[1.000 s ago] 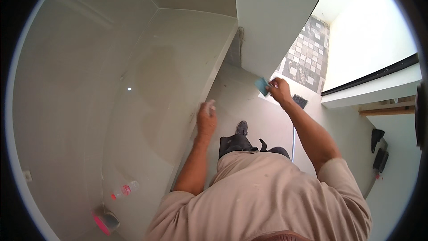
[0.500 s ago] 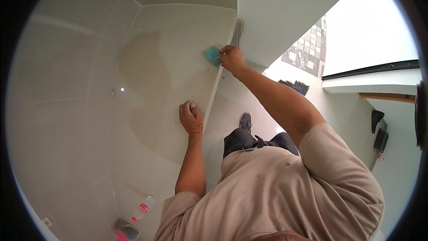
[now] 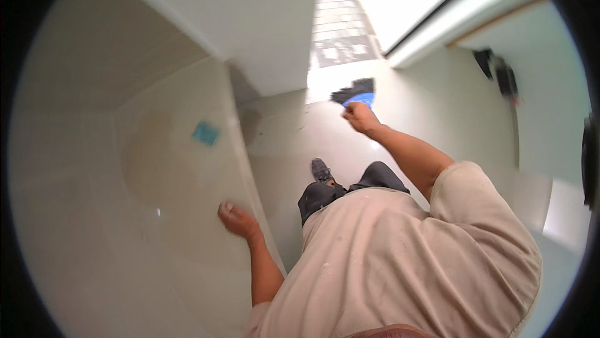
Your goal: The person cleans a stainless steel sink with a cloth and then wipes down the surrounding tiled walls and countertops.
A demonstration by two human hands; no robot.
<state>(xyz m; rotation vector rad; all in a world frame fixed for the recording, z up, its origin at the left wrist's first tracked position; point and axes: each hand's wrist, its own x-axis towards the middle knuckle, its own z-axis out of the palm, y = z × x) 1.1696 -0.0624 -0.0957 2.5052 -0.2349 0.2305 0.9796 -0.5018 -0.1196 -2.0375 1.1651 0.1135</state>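
My left hand (image 3: 237,219), smeared by motion, is over the pale, smooth ledge (image 3: 187,275) near its right edge, fingers bent; whether it holds anything is unclear. A teal square pad (image 3: 205,133) lies farther along the ledge, apart from both hands. Out to the right, my right hand (image 3: 361,118) has its fingers curled in at the near side of a broom head (image 3: 356,93) with black bristles and a blue base. The hand covers part of that blue base. Whether it grips the broom or only passes in front of it cannot be seen.
A white wall panel (image 3: 256,19) rises beyond the ledge's far end. Beneath me is a glossy pale floor (image 3: 287,150) with my dark shoe (image 3: 320,169) on it. Tiled paving (image 3: 340,22) shows through the far opening. Dark objects (image 3: 500,75) are by the right wall.
My right hand has let go of the teal pad, which stays on the ledge, and has moved right to the broom head. The view has swung to the right.
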